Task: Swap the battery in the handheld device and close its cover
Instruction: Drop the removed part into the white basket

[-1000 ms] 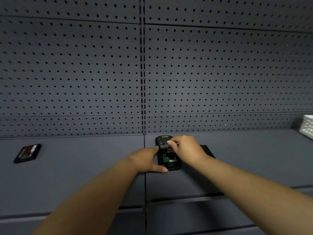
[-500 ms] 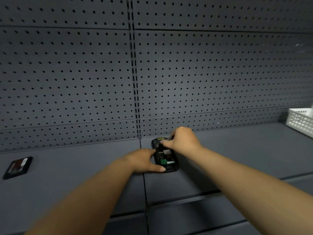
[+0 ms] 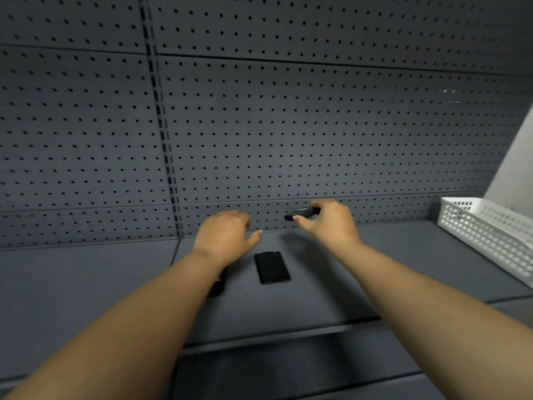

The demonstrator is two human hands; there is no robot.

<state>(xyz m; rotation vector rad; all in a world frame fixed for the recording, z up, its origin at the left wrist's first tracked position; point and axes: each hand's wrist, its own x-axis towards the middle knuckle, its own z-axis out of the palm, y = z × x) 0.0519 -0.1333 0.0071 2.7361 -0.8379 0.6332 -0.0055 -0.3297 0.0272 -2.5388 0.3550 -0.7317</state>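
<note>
Cover (image 3: 271, 267) on shelf (image 3: 389, 269) between the arms, basket (image 3: 487, 235) far right, pegboard (image 3: 288, 125) behind.

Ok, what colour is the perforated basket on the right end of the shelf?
White. The rectangular perforated plastic basket shows only in the head view, standing out against the dark grey shelf.

Two bare forearms, no sleeves, left hand (image 3: 223, 236), right hand (image 3: 328, 223), short nails
</note>
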